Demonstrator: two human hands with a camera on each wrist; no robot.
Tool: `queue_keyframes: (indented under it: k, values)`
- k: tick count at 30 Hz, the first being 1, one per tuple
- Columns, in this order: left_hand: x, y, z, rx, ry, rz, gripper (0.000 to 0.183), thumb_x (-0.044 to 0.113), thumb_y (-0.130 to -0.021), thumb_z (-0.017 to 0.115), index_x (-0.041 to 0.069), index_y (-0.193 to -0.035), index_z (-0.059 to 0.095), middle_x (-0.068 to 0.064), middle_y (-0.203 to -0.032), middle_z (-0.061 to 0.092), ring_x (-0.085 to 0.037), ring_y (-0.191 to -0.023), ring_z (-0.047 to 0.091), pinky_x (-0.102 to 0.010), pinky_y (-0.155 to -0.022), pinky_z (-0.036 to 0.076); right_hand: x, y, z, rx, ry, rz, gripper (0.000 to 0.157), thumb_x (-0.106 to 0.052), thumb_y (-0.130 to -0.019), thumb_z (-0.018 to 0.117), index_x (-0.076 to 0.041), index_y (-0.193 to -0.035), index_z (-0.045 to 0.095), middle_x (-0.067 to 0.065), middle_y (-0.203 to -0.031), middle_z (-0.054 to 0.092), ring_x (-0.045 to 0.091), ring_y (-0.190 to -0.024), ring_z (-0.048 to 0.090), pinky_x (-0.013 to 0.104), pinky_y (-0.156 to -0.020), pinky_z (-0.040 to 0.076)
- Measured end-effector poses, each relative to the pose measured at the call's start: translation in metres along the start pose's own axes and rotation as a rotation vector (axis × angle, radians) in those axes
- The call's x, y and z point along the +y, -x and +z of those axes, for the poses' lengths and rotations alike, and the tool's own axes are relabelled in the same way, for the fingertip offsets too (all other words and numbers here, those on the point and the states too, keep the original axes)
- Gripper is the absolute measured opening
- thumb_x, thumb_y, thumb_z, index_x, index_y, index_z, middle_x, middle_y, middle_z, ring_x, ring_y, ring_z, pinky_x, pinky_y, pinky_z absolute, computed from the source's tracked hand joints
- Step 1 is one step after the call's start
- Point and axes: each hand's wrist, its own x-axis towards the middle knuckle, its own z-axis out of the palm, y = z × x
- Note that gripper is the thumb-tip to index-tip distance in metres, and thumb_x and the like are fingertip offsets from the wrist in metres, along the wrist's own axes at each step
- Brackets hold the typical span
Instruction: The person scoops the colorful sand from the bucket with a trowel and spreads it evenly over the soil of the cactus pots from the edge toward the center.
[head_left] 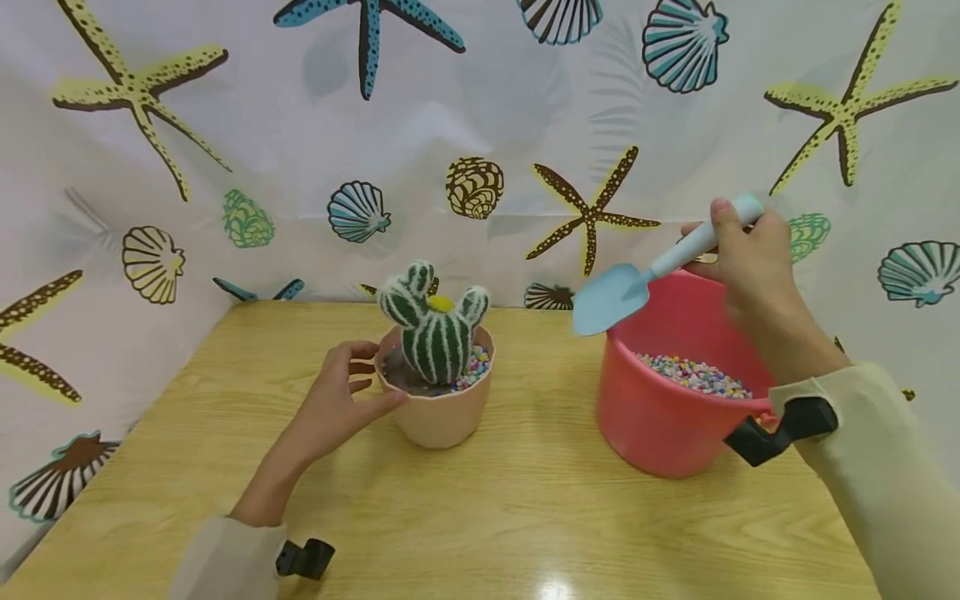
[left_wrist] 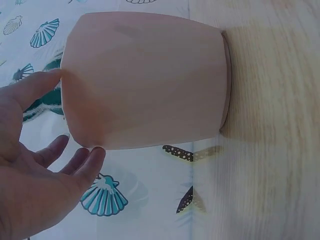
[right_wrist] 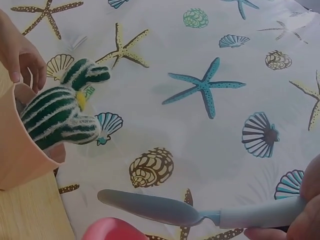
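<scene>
A pink flower pot stands on the table with a knitted green-and-white cactus in it. Grey filling shows on the pot's left side and coloured beads on its right. My left hand holds the pot at its left rim, thumb along the front and fingers at the side. In my right hand is a light blue trowel, gripped by the handle. Its blade points left, beside and above the red bucket's left rim, and shows no beads on it. More beads lie inside the red bucket.
The wooden table carries the pot at centre left and the bucket at right, with a gap between them. Behind, a white cloth printed with shells and starfish hangs at the table's back edge and along the left side.
</scene>
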Motion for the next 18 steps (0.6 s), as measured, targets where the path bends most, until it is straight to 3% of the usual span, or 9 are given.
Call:
queue_keyframes:
  k: [8, 18]
  values:
    - [0.013, 0.004, 0.002, 0.046, -0.069, 0.028, 0.055, 0.020, -0.092, 0.064, -0.006, -0.131, 0.035, -0.022, -0.127, 0.034, -0.031, -0.110, 0.042, -0.051, -0.097, 0.044, -0.001, -0.002, -0.022, 0.046, -0.020, -0.003, 0.039, -0.043, -0.093, 0.050, -0.013, -0.117, 0.041, 0.001, -0.105, 0.059, 0.010, -0.088, 0.064, 0.024, -0.067, 0.056]
    - [0.033, 0.015, 0.008, 0.049, -0.144, 0.054, 0.045, 0.019, -0.092, 0.064, -0.005, -0.122, 0.043, -0.020, -0.116, 0.044, -0.029, -0.102, 0.049, -0.048, -0.091, 0.047, -0.001, -0.007, -0.045, 0.058, -0.112, -0.054, 0.030, -0.037, -0.094, 0.053, -0.010, -0.104, 0.044, -0.003, -0.092, 0.062, 0.007, -0.080, 0.065, 0.021, -0.059, 0.056]
